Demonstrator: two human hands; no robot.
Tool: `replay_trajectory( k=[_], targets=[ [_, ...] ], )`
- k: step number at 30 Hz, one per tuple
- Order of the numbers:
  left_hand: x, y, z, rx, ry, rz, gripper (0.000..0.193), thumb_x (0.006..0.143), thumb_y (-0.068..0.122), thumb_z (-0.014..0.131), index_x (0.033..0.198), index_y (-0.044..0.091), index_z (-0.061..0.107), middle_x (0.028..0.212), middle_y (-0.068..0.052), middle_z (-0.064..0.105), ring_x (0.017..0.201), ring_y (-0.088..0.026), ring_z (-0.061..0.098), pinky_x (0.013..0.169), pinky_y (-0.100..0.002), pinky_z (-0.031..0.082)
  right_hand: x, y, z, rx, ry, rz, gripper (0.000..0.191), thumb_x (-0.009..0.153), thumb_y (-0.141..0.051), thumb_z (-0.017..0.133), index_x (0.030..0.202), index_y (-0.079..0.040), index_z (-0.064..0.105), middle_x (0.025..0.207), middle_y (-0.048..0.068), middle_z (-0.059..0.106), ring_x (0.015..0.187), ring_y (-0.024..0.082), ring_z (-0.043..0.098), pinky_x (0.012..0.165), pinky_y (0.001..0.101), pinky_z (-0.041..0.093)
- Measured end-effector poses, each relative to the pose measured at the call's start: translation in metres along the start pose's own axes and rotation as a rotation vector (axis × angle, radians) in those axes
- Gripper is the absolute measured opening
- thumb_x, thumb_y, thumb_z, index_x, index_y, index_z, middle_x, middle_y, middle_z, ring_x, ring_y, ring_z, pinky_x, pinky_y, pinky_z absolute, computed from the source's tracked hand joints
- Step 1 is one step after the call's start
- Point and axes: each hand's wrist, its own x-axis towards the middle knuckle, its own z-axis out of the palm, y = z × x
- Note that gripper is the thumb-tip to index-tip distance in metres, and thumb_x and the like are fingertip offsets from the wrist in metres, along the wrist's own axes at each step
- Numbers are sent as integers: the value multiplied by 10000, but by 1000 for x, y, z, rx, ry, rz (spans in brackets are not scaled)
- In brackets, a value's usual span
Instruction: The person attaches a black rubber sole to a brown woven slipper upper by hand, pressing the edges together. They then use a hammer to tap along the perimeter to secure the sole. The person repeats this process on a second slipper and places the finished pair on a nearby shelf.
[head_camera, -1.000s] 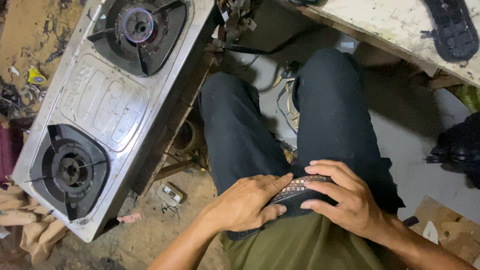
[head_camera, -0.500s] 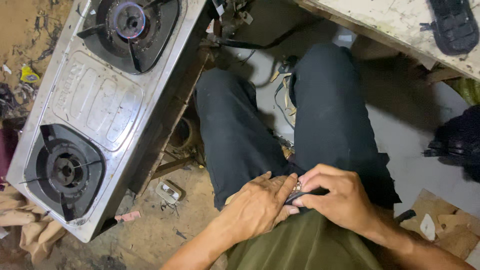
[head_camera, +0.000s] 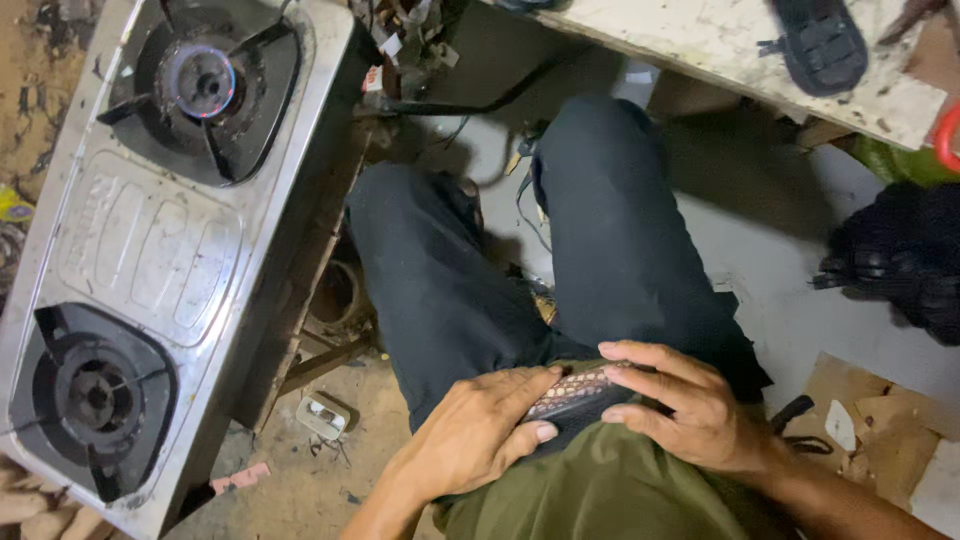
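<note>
I sit with dark trousers (head_camera: 450, 290) and an olive shirt (head_camera: 600, 490). On my lap lies a small dark flat object with rows of little keys (head_camera: 578, 392). My left hand (head_camera: 475, 435) presses on its left end, fingers curled over it. My right hand (head_camera: 680, 405) covers its right end from above, fingers spread across it. Most of the object is hidden under both hands.
A steel two-burner gas stove (head_camera: 150, 250) lies on the dirt floor at left. A stained board (head_camera: 720, 50) with a black sandal (head_camera: 825, 45) runs along the top right. A black bundle (head_camera: 900, 265) and cardboard scraps (head_camera: 880, 430) lie at right. Wires (head_camera: 470, 105) trail by my feet.
Both hands stay on the keyed object in my lap, shifting their grip; the fingers now lie flatter over it. The view has drifted slightly.
</note>
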Motion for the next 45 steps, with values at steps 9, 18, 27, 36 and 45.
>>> replay_trajectory(
  k=[9, 18, 27, 36, 45],
  targets=[
    [2, 1, 3, -28, -36, 4, 498, 986, 293, 652, 1349, -41, 580, 1271, -260, 679, 1145, -453, 647, 1020, -478, 508, -8, -5, 3, 46, 118, -2, 318, 727, -81, 879, 932, -10, 647, 1094, 130, 677, 1042, 279, 761, 849, 341, 628],
    [-6, 4, 16, 81, 79, 148, 502, 970, 263, 702, 1347, -45, 583, 1275, -235, 677, 1157, -428, 647, 1016, -479, 512, -4, -5, -6, 254, 51, 99, 314, 686, -43, 907, 828, -50, 627, 925, 65, 676, 928, 216, 788, 796, 326, 655],
    [-14, 13, 24, 94, 81, 88, 486, 1002, 320, 634, 1364, 5, 558, 1363, -185, 652, 1308, -356, 619, 1191, -527, 416, 4, 2, -6, 696, -70, 427, 260, 697, 36, 908, 803, 10, 672, 950, 146, 675, 955, 227, 712, 843, 318, 577],
    [-1, 17, 31, 125, 36, -38, 554, 991, 324, 620, 1416, -18, 524, 1272, -203, 615, 1191, -390, 585, 1115, -509, 379, 23, -23, -9, 180, -203, 170, 335, 735, -132, 850, 1004, 26, 727, 1078, 113, 743, 982, 220, 750, 856, 322, 591],
    [-6, 10, 24, 54, 8, -70, 424, 971, 258, 623, 1321, 22, 576, 1207, -165, 648, 1132, -362, 588, 988, -463, 408, 13, -1, 4, 237, -235, 456, 279, 684, -120, 892, 906, 15, 788, 993, 71, 814, 913, 167, 743, 787, 289, 609]
  ],
)
